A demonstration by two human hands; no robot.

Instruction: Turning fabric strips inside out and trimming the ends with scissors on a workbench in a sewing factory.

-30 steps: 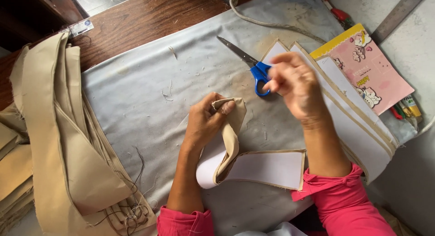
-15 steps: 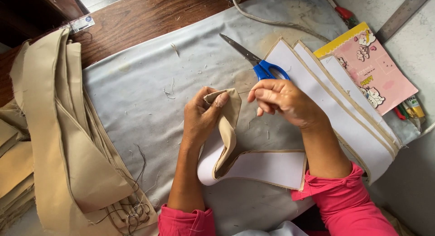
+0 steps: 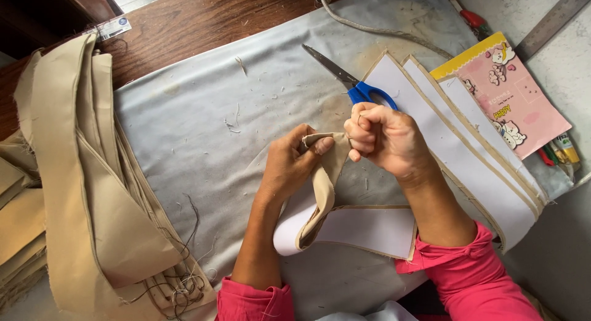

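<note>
My left hand (image 3: 294, 164) pinches the folded end of a tan fabric strip (image 3: 324, 184) with a white backing, held up off the grey cloth-covered table (image 3: 203, 124). My right hand (image 3: 383, 138) grips the same end of the strip from the right, fingers curled tight, touching the left thumb. The strip's white-faced tail (image 3: 363, 230) lies flat on the table below my hands. Blue-handled scissors (image 3: 351, 84) lie just beyond my right hand, blades pointing up-left.
A pile of tan fabric pieces (image 3: 86, 173) with loose threads lies at the left. Several white-faced strips (image 3: 468, 142) are stacked at the right, beside a pink notebook (image 3: 514, 99), pens (image 3: 560, 151) and a metal ruler (image 3: 548, 19). Bare dark wood (image 3: 203, 19) shows at the back.
My right hand came away from the scissors and down to the strip's end, closing on it beside the left hand. The left hand kept its hold.
</note>
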